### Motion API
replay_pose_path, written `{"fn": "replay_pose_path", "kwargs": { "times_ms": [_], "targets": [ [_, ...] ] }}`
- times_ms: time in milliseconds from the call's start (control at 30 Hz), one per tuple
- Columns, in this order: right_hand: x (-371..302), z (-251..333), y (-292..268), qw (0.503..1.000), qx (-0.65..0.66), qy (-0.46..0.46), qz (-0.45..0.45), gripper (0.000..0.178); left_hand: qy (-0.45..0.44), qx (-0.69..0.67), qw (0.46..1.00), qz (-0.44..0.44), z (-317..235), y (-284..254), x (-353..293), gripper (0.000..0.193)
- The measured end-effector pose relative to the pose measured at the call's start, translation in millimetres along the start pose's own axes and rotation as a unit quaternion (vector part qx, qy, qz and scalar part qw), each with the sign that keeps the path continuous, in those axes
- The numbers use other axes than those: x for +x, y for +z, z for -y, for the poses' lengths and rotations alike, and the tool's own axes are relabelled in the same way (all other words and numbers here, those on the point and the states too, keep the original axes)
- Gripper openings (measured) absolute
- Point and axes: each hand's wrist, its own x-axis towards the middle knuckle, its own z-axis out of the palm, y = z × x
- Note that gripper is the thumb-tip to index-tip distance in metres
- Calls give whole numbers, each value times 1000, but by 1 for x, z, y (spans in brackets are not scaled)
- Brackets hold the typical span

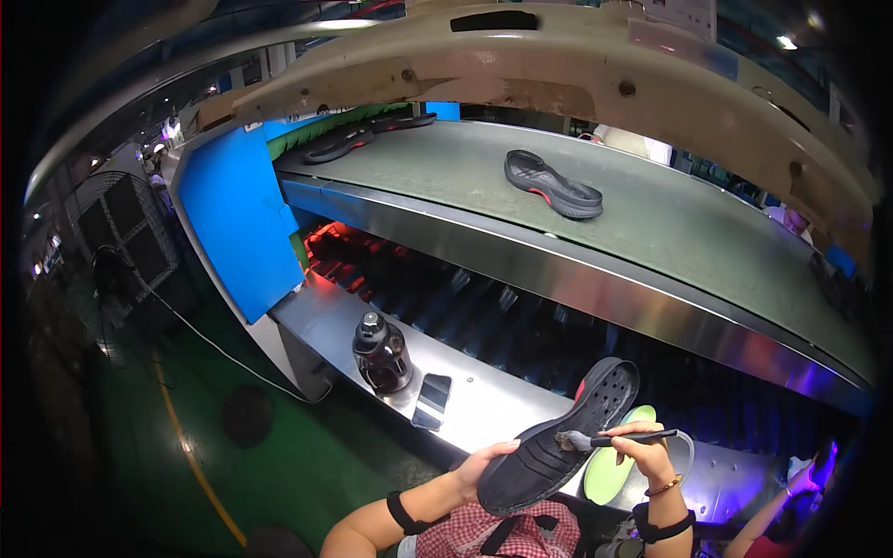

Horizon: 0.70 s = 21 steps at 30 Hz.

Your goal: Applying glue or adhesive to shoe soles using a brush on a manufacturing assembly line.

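Observation:
My left hand point(481, 471) grips the edge of a black shoe sole point(549, 456), tilted with its hollow inner side facing up. The sole has a grid of holes at its far end and a red patch on its side. Between the fingers of my right hand point(644, 450) is a black-handled brush point(579, 441), its bristles touching the inside of the sole. A pale green oval piece point(605, 476) lies on the metal ledge behind my right hand. Next to it sits a round grey container point(685, 452), partly hidden by that hand.
Along the metal ledge point(521, 409) stand a dark bottle point(381, 353) and a phone point(432, 402). On the upper conveyor belt point(437, 167) lie a black sole point(553, 186) and more soles point(339, 145) far left. A fan point(121, 228) stands left; a co-worker's hand point(802, 479) is at right.

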Motion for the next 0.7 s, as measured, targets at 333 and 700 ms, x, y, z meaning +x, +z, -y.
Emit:
{"fn": "replay_pose_path", "kwargs": {
  "times_ms": [333, 700],
  "targets": [
    [14, -32, -21, 972, -67, -76, -212, 14, 18, -7, 999, -44, 14, -12, -1, 49],
    [-13, -53, 77, 831, -457, -238, -209, 27, 18, 6, 998, -52, 17, -32, 1, 50]
  ]
}}
